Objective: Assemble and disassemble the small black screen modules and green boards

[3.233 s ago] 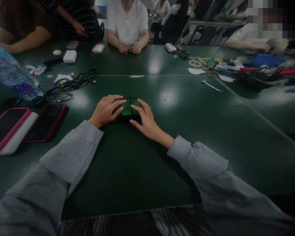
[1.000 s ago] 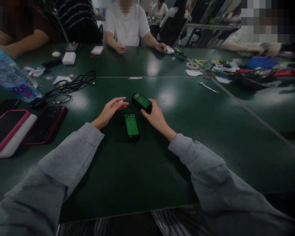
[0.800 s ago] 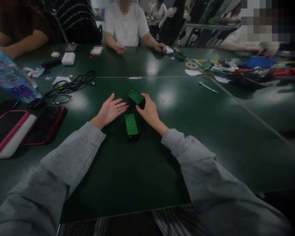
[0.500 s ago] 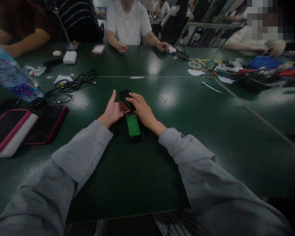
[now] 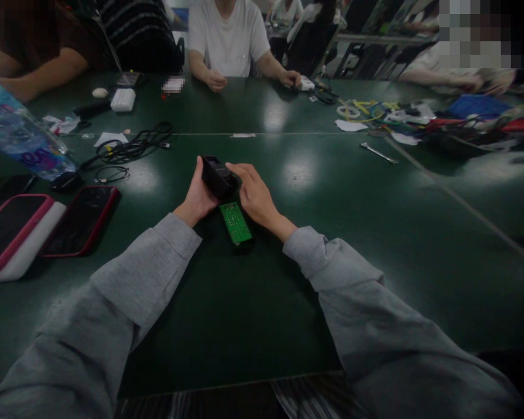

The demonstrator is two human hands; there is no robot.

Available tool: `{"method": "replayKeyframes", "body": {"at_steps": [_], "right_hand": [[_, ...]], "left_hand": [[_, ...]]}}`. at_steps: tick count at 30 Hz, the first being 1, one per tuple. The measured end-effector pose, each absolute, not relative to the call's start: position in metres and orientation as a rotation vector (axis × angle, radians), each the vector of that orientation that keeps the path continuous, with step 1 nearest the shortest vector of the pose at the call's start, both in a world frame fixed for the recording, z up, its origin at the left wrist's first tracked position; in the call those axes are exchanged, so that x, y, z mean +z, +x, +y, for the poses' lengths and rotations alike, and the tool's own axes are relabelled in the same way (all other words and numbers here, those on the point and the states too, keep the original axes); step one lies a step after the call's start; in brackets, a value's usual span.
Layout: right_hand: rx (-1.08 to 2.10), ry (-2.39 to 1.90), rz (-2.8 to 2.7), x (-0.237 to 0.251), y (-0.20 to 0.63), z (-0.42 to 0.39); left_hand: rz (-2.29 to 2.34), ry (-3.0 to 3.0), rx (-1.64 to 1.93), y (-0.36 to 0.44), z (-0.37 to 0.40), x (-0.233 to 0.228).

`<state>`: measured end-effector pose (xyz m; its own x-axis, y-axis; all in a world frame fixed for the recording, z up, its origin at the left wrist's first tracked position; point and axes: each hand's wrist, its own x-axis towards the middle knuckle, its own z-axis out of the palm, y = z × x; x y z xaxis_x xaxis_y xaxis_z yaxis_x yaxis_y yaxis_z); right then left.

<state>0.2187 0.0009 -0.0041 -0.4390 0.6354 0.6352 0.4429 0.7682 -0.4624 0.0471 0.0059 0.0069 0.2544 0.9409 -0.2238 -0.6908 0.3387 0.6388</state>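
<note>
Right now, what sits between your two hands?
In the head view, a black box is held between the left hand and right hand; a green circuit board lies just below.

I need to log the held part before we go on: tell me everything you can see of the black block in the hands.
The black block is a small boxy module, dark and matte, plastic by its look, with a lighter patch on its far top end. It is held just above the green table, tilted, between the left hand cupping its left side and the right hand gripping from the right. Its green board face does not show. A second module lies green side up nearer the camera.
</note>
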Motion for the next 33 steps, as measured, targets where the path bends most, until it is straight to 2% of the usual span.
{"method": "replayKeyframes", "body": {"at_steps": [7,18,27,33], "right_hand": [[0.527,-0.938,-1.911,-0.012,0.22,0.011],[0.595,-0.949,-1.998,-0.009,0.221,0.007],[0.229,-0.952,-1.909,0.004,0.221,-0.005],[-0.032,-1.16,-1.78,0.008,0.255,0.019]], "left_hand": [[0.669,0.551,1.118,0.052,0.011,0.001],[0.681,0.674,1.08,0.062,0.008,0.002],[0.687,0.613,1.112,0.054,0.014,-0.003],[0.737,0.544,1.186,0.05,0.012,0.0]]}}
